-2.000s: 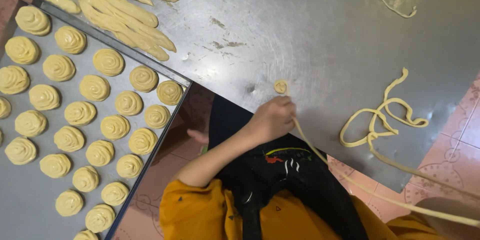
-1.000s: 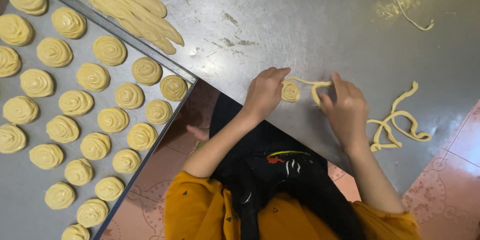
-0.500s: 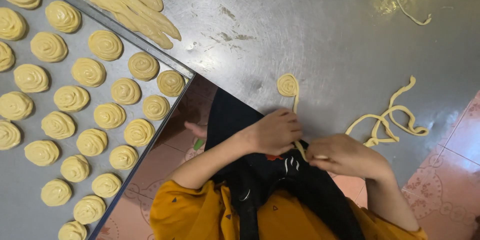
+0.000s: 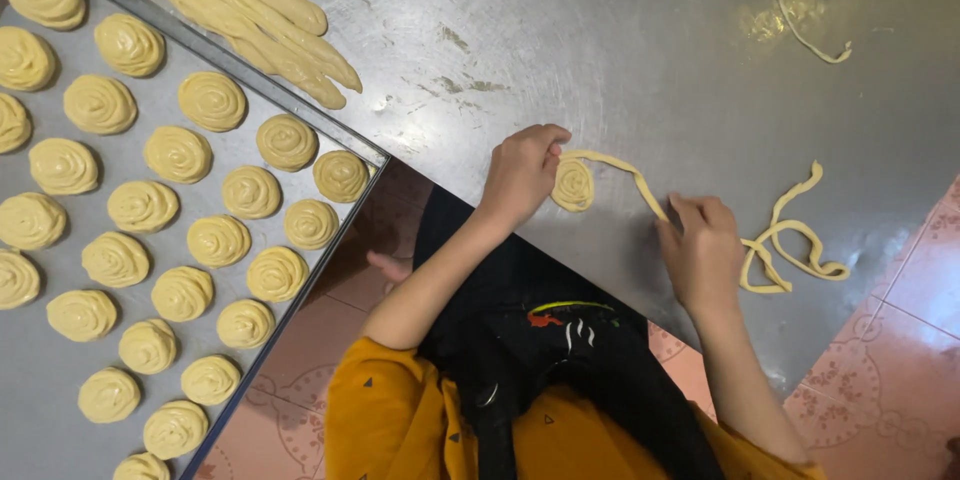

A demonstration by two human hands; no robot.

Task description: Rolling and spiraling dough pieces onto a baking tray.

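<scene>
A small coil of yellow dough point(image 4: 573, 185) lies on the steel table point(image 4: 620, 50) near its front edge. My left hand point(image 4: 522, 172) rests against the coil's left side, fingertips on the strand where it joins the coil. A thin dough strand point(image 4: 628, 172) runs from the coil to my right hand point(image 4: 700, 250), which pinches it flat against the table. Beyond that hand the strand continues into a loose looped heap point(image 4: 795, 245).
A grey baking tray point(image 4: 40, 410) at the left holds several rows of finished dough coils point(image 4: 212, 100). Thick dough logs point(image 4: 270, 15) lie at the top of the table. Another thin strand point(image 4: 800, 20) lies top right. Pink tiled floor point(image 4: 900, 360) shows below.
Both hands have moved from the table's front edge onto the table. My left hand now sits at the coil and my right hand has shifted right along the strand.
</scene>
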